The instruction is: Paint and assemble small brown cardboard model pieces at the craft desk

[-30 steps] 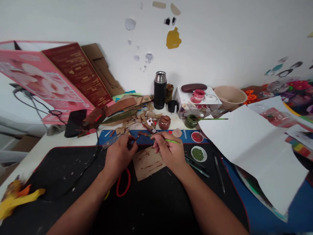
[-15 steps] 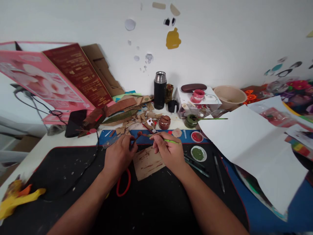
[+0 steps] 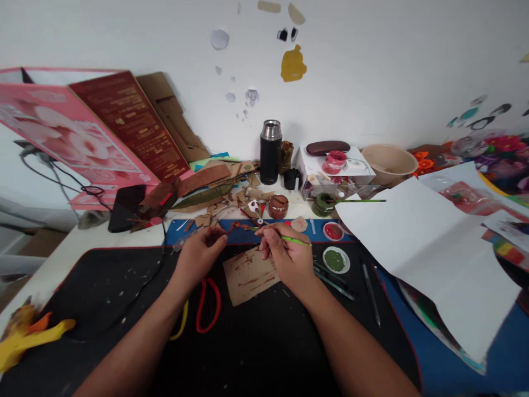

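My left hand point(image 3: 199, 255) pinches a thin brown stem piece point(image 3: 236, 225) that sticks out toward the right above the black mat point(image 3: 103, 286). Gripped in my right hand point(image 3: 287, 255) is a green-handled paintbrush point(image 3: 295, 240), its tip pointing left at the stem. A cardboard scrap point(image 3: 248, 274) streaked with brown paint lies under and between both hands. Scissors with red and yellow loops point(image 3: 206, 306) lie by my left wrist.
Small dishes of green paint point(image 3: 335, 259) and red paint point(image 3: 333, 231) sit right of my right hand, with pens point(image 3: 370, 292) beside them. A brown paint pot point(image 3: 278, 205), black flask point(image 3: 270, 144), cardboard scraps and a large white sheet point(image 3: 430, 248) crowd the desk.
My left hand has shifted a little up and left with the stem, uncovering the scissor loops. The right hand and brush have barely moved.
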### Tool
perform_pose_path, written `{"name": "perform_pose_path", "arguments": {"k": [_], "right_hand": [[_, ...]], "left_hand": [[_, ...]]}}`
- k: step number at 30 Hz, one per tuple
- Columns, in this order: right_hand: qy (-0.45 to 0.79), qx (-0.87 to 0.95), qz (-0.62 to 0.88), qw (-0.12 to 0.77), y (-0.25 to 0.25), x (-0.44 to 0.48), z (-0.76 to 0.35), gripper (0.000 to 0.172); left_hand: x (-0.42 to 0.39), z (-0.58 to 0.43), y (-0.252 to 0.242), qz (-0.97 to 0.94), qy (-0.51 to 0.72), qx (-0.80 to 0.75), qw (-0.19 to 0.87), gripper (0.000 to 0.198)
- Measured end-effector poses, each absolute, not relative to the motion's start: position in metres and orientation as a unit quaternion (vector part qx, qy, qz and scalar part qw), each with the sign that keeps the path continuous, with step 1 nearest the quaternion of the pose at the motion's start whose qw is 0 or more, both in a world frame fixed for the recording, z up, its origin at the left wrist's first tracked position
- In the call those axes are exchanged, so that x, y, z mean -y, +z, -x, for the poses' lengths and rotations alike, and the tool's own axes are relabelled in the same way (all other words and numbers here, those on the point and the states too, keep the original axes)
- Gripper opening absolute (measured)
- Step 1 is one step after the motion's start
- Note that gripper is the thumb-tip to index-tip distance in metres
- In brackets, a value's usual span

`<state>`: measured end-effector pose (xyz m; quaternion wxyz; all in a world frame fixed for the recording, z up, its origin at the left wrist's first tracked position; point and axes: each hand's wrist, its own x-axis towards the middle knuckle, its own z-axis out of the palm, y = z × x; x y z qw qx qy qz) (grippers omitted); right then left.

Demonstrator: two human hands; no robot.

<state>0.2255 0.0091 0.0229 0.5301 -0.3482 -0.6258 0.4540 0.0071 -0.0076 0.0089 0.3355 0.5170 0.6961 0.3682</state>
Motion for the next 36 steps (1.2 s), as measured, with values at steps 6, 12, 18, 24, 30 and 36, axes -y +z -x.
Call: {"name": "perform_pose_path", "arguments": {"k": [6,12,18,24,30,36], "right_hand": [[0.440,0.645,0.350,0.517,0.022,-0.008,-0.224,0.030],[0.471,0.596,0.362,0.540,0.022,-0.010,-0.225,0.035],[0.459,0.645,0.337,0.510,0.019,-0.007,-0.223,0.034],[0.471,0.598,0.370,0.533,0.023,-0.010,-0.225,0.036],[0.493,0.613,0.345,0.512,0.021,-0.007,-0.223,0.034],[0.488,0.575,0.376,0.538,0.023,-0.011,-0.224,0.035]], "left_hand": [[0.005,-0.006,0.007,-0.379,0.428,-0.631,0.524,0.046],[0.006,-0.004,0.005,-0.305,0.469,-0.591,0.581,0.044],[0.006,-0.006,0.008,-0.289,0.465,-0.569,0.614,0.045],[0.006,-0.009,0.010,-0.268,0.468,-0.550,0.637,0.042],[0.006,-0.002,0.008,-0.191,0.464,-0.492,0.711,0.040],[0.007,0.002,0.011,-0.147,0.444,-0.435,0.769,0.037]]}}
